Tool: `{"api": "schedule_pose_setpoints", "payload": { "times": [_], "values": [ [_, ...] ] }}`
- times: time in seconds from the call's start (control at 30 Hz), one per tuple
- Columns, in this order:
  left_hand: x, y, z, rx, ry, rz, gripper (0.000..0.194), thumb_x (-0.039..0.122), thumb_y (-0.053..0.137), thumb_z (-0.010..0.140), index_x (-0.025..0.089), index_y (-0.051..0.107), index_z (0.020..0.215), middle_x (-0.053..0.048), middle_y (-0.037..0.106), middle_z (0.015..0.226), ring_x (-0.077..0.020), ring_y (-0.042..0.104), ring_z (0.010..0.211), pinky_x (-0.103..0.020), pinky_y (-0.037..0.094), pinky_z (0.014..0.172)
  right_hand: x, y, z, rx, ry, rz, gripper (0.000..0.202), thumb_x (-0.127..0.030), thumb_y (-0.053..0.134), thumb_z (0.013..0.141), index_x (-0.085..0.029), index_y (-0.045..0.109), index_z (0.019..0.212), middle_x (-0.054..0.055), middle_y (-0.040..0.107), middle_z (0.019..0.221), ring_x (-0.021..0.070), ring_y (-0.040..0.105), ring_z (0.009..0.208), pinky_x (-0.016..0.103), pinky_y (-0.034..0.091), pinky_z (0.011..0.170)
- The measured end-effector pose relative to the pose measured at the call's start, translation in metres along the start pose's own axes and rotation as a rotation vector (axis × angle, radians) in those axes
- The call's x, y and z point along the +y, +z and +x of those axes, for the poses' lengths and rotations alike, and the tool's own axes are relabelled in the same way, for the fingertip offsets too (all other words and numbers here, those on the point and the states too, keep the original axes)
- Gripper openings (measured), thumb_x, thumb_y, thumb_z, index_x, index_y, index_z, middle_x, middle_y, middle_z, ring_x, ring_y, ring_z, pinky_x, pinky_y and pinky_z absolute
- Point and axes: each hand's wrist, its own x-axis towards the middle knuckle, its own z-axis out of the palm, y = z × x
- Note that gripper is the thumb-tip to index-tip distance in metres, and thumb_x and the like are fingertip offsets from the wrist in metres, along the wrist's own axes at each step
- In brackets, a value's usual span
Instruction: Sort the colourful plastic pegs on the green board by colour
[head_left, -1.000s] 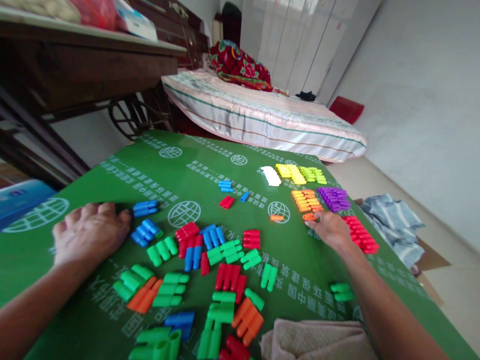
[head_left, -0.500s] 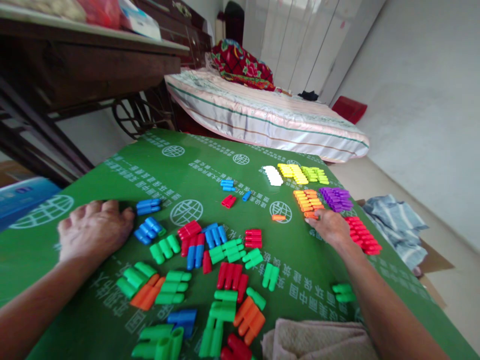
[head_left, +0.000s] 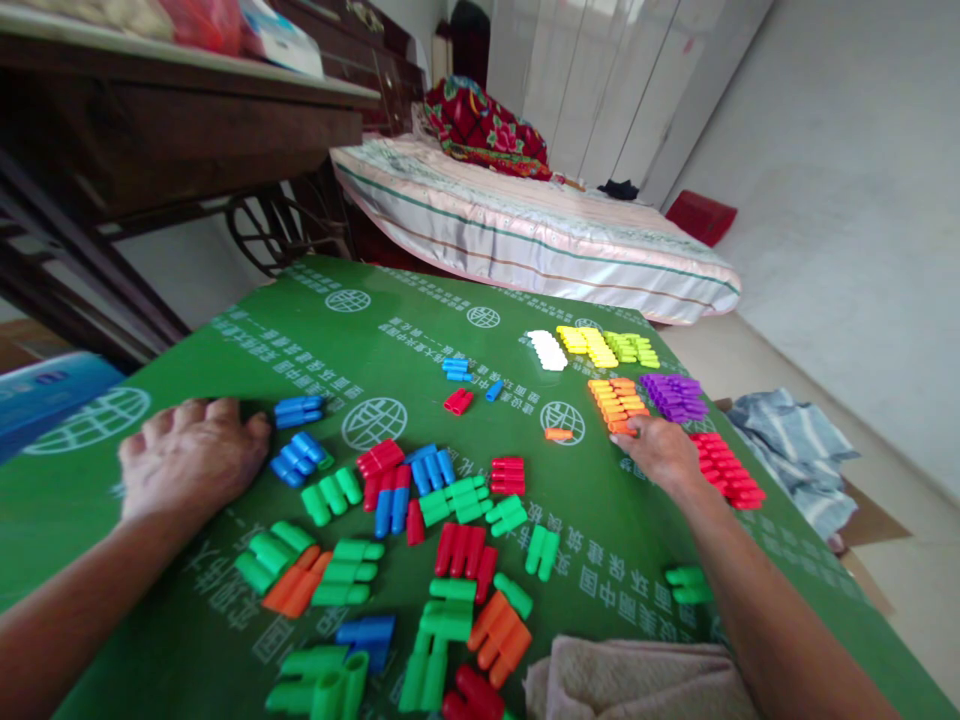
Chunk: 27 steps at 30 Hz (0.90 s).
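Note:
My right hand [head_left: 660,448] reaches to the near end of a row of orange bullet-shaped plastic pieces [head_left: 613,398], its thumb and fingers closed on the nearest orange piece [head_left: 620,427]. One single orange piece [head_left: 558,434] lies apart, left of that row. Beyond and beside my fingers are purple pieces [head_left: 675,396] and pinkish-red pieces [head_left: 727,468] in tidy rows. On the left, my left hand [head_left: 191,455] rests palm down on the green board [head_left: 270,340], fingers loosely spread, holding nothing. Blue pieces [head_left: 298,411] lie just right of its thumb.
White pieces [head_left: 547,350], yellow pieces [head_left: 587,345] and lime pieces [head_left: 634,349] stand in rows at the back. Green clusters [head_left: 347,573], red ones [head_left: 460,550] and other joined pieces are scattered in front. A folded towel [head_left: 637,680] lies at the near edge; a bed [head_left: 525,230] stands behind.

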Motion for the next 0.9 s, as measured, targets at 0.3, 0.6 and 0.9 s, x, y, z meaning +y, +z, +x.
{"api": "schedule_pose_setpoints", "payload": {
  "times": [0.3, 0.6, 0.9],
  "values": [
    [0.001, -0.005, -0.003, -0.014, 0.018, -0.039, 0.073, 0.055, 0.01, 0.083, 0.007, 0.051, 0.12, -0.024, 0.044, 0.132, -0.0415, 0.035, 0.127, -0.055, 0.033, 0.103, 0.0, -0.001, -0.002, 0.015, -0.018, -0.002, 0.038, -0.055, 0.048, 0.086, -0.025, 0.066, 0.098, 0.007, 0.072, 0.092, 0.0236, 0.067, 0.088, 0.027, 0.037, 0.057],
    [-0.003, -0.002, -0.002, -0.002, 0.021, -0.046, 0.074, 0.056, 0.011, 0.084, 0.007, 0.051, 0.121, -0.025, 0.043, 0.133, -0.0424, 0.035, 0.127, -0.056, 0.034, 0.103, -0.026, -0.008, -0.02, 0.041, -0.257, 0.092, 0.029, -0.041, 0.052, 0.089, -0.029, 0.065, 0.112, 0.002, 0.072, 0.093, 0.0181, 0.066, 0.086, 0.026, 0.043, 0.069],
    [0.0, -0.004, -0.001, -0.011, 0.012, -0.024, 0.076, 0.057, 0.007, 0.083, 0.008, 0.05, 0.122, -0.023, 0.043, 0.134, -0.041, 0.035, 0.127, -0.056, 0.034, 0.102, -0.09, -0.018, -0.032, 0.038, -0.64, -0.154, 0.028, -0.018, 0.039, 0.092, -0.021, 0.065, 0.103, 0.007, 0.066, 0.102, 0.0177, 0.065, 0.086, 0.025, 0.043, 0.065]
  ]
}}
